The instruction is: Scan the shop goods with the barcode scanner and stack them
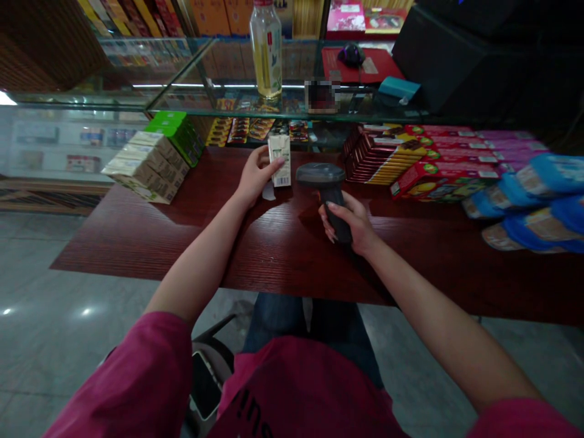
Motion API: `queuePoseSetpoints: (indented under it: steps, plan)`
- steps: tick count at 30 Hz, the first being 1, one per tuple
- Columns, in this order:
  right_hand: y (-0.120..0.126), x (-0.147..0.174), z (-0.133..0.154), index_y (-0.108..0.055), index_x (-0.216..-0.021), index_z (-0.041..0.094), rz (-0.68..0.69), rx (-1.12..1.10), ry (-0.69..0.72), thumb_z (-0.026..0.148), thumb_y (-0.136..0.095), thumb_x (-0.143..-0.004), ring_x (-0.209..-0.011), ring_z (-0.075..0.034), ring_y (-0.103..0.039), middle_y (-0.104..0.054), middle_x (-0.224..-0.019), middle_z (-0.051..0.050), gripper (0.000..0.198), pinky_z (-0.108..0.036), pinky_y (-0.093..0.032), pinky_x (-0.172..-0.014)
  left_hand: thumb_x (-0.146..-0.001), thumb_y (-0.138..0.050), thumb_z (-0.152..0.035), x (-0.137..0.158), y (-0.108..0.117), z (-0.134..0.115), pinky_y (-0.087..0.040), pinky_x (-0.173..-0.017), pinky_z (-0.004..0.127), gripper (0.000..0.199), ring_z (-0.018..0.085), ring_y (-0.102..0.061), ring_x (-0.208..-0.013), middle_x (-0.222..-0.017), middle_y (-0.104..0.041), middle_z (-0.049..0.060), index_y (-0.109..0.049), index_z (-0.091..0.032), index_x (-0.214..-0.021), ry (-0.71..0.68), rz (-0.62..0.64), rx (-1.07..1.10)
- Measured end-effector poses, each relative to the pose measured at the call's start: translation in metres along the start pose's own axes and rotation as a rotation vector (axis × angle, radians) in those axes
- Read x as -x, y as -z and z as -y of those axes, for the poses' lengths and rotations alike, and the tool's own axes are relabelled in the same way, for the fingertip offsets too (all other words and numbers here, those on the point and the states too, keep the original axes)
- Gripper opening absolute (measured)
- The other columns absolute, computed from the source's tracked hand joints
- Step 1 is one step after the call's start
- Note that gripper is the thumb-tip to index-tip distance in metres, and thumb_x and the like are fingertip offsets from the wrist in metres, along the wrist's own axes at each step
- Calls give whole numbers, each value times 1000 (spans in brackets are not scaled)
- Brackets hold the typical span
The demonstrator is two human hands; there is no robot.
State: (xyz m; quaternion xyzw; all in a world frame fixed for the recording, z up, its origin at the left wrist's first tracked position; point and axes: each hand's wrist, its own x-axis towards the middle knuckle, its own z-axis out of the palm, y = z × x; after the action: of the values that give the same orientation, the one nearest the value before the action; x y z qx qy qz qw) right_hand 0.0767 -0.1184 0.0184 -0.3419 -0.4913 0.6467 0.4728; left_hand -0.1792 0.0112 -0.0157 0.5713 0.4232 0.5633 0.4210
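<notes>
A small white carton (281, 159) with a barcode on its lower side is gripped by my left hand (256, 175), thumb across its front, over the dark red wooden counter (269, 249). A pale slip (268, 192) shows just below that hand. My right hand (350, 220) is wrapped round the handle of a dark barcode scanner (332, 194), whose head is turned left toward the carton with a gap between them. To the left stand more cream cartons (148, 164) and green cartons (177, 131) in a block.
Right of the scanner lie chocolate bars (381, 155), red boxes (444, 164), pink boxes (511, 146) and blue-lidded tubs (542, 201). A glass display case (182, 76) runs behind, with a bottle (267, 52) and a mouse (351, 55) on top. A phone (205, 384) lies below the counter edge.
</notes>
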Motion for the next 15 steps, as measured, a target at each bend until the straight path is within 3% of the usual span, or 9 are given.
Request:
queuePoseSetpoints:
  steps: [5,9,11,15]
  plan:
    - [3,-2,3,-58,-102,25,-43,-52,0,53,-85,-81,-43,-9,-48,-61,-71,6,44,-24,-40,-35,-75,-96,-61,2,31,-14,-56,-116,54,78,36,-69,-136,-136,-76,14,-68,-21,-136,-24,251,-26]
    - [6,-3,4,-55,-103,25,-57,-77,-21,54,-85,-81,-44,-9,-46,-60,-72,7,47,-24,-40,-38,-81,-88,-67,7,51,-24,-54,-120,55,76,37,-68,-138,-140,-76,14,-71,-19,-137,51,314,-27]
    - [7,-3,4,-55,-103,25,-67,-87,-28,53,-84,-80,-44,-9,-46,-60,-72,7,47,-24,-41,-38,-83,-86,-67,8,53,-24,-51,-123,55,78,37,-64,-143,-147,-71,14,-66,-21,-144,56,330,-15]
    - [5,-2,6,-56,-106,25,-70,-91,-39,51,-84,-80,-45,-9,-47,-60,-72,7,47,-24,-41,-39,-69,-98,-59,8,39,-12,-46,-127,59,107,40,-56,-151,-163,-57,16,-46,-27,-158,-27,342,-43]
